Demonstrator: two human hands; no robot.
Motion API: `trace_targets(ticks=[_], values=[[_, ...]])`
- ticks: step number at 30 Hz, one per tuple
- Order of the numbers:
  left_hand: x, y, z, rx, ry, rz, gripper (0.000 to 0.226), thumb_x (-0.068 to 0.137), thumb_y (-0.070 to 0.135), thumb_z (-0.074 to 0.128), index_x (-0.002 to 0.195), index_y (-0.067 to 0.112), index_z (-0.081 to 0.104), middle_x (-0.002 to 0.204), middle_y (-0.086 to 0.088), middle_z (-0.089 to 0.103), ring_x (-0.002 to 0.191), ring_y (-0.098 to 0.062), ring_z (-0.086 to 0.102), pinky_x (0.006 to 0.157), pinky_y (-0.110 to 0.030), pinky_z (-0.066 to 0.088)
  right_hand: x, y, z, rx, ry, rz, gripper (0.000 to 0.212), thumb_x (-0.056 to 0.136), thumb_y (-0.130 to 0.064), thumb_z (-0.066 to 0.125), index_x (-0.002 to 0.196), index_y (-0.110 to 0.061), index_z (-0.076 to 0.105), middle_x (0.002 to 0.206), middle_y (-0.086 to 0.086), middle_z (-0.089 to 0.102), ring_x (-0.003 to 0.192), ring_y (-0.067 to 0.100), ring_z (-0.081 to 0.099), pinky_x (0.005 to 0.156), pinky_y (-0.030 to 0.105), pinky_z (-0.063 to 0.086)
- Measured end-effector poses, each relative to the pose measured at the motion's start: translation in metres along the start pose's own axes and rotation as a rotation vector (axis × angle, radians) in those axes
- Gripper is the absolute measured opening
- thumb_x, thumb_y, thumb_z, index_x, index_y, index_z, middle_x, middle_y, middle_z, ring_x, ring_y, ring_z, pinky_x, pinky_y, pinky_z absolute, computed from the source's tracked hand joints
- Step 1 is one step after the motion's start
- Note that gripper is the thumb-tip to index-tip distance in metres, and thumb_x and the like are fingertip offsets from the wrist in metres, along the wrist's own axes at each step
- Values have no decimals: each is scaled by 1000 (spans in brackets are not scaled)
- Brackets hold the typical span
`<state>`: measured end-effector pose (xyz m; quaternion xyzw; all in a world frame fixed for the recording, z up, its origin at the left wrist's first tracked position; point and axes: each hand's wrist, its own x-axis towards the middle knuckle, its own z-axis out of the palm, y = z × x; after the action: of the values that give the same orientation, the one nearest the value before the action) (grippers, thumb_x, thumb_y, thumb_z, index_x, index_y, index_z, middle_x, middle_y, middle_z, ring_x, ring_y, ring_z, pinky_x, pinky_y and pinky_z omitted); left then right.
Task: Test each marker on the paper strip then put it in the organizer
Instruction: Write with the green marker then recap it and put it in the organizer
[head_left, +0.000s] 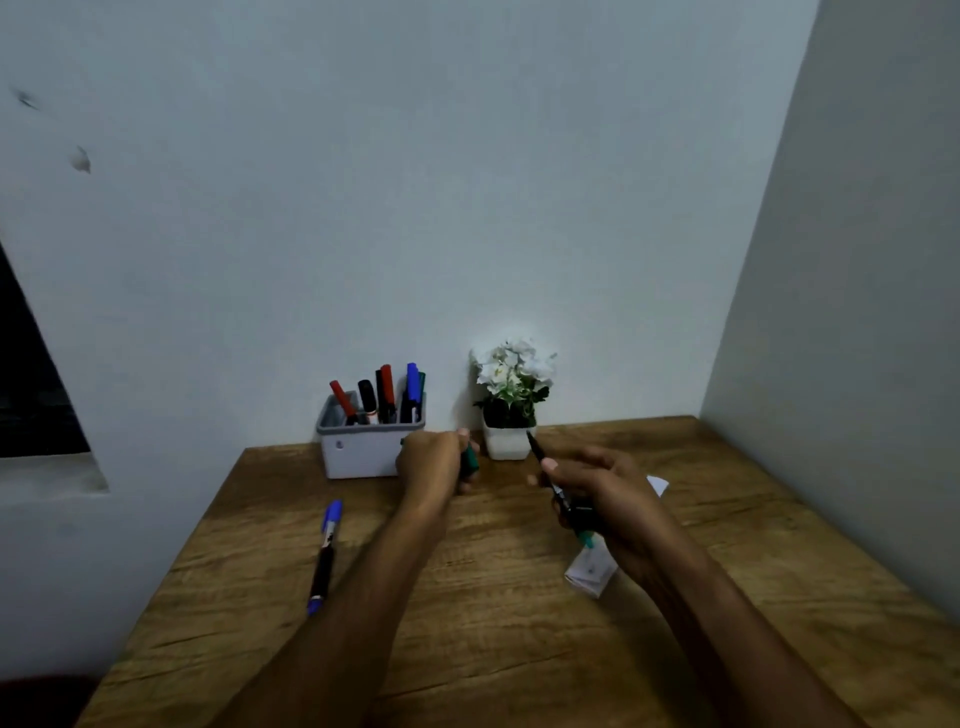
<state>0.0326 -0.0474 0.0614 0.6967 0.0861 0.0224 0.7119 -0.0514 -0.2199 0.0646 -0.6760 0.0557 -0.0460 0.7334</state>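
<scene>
While left hand (434, 462) grips cap (470, 458), right hand (605, 493) holds marker (550, 478).

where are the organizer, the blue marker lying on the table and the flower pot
organizer (358, 457): head view, on its white front wall
blue marker (325, 553): head view, on the middle of its dark barrel
flower pot (505, 442): head view, on the white front of the pot
</scene>
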Motion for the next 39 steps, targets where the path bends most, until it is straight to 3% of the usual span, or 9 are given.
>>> trace_targets(ticks=[4, 8, 11, 13, 18, 24, 27, 31, 39], values=[[-5, -11, 25, 132, -91, 18, 23, 94, 14, 61, 75, 2, 67, 74, -16, 71, 62, -32, 70, 53, -34, 56, 4, -2, -33, 102, 40, -75, 29, 100, -1, 58, 120, -14, 74, 103, 19, 79, 66, 21, 62, 60, 31, 51], [1, -31, 44, 361, -211, 137, 20, 98, 3, 48, 97, 12, 66, 78, -11, 70, 55, -18, 60, 49, -25, 48, 15, -1, -68, 273, 81, -110, 32, 105, 4, 43, 118, -2, 72, 108, 19, 78, 76, 19, 70, 68, 28, 60], [0, -39, 55, 573, -255, 323, 31, 94, 2, 46, 97, 20, 71, 102, 0, 70, 84, -14, 65, 68, -23, 49, 20, 3, -92, 278, 144, -162, 24, 101, 6, 51, 113, -3, 70, 104, 15, 80, 80, 15, 75, 69, 24, 63], [-4, -43, 64, 630, -313, 411, 25, 95, 8, 48, 93, 18, 71, 105, 3, 70, 97, -12, 63, 81, -26, 50, 23, 6, -105, 231, 202, -186, 17, 101, 0, 57, 109, -4, 71, 99, 15, 80, 73, 14, 74, 63, 24, 61], [-10, -58, 88, 663, -462, 591, 8, 89, 26, 64, 96, 24, 64, 90, 13, 59, 79, 0, 53, 62, -17, 38, 31, 23, -125, -5, 330, -192, 15, 98, -16, 69, 96, -3, 76, 90, 16, 80, 61, 19, 67, 49, 29, 53], [-6, -74, 100, 723, -687, 708, 30, 88, 32, 60, 117, 36, 54, 121, 16, 52, 115, -3, 51, 96, -36, 48, 43, 34, -133, -257, 294, -179, 7, 82, 3, 78, 88, -1, 75, 87, 15, 79, 71, 22, 73, 59, 32, 57], [-5, -79, 101, 849, -693, 738, 37, 93, 34, 55, 129, 40, 47, 125, 17, 48, 119, -5, 45, 103, -40, 39, 51, 38, -135, -333, 254, -149, 9, 84, 0, 76, 90, -6, 79, 87, 11, 81, 83, 27, 78, 71, 40, 64], [-6, -83, 100, 946, -701, 809, 38, 98, 33, 46, 135, 41, 42, 131, 18, 44, 127, -5, 36, 108, -37, 26, 53, 43, -134, -454, 234, -186, 9, 85, -1, 73, 83, -8, 78, 81, 6, 79, 78, 23, 76, 65, 31, 61], [-6, -86, 102, 1032, -681, 892, 38, 99, 34, 41, 137, 39, 39, 129, 18, 42, 126, -5, 35, 102, -34, 26, 52, 43, -129, -566, 227, -232, 12, 83, -3, 72, 73, -8, 74, 71, 5, 76, 66, 18, 72, 56, 27, 54]])
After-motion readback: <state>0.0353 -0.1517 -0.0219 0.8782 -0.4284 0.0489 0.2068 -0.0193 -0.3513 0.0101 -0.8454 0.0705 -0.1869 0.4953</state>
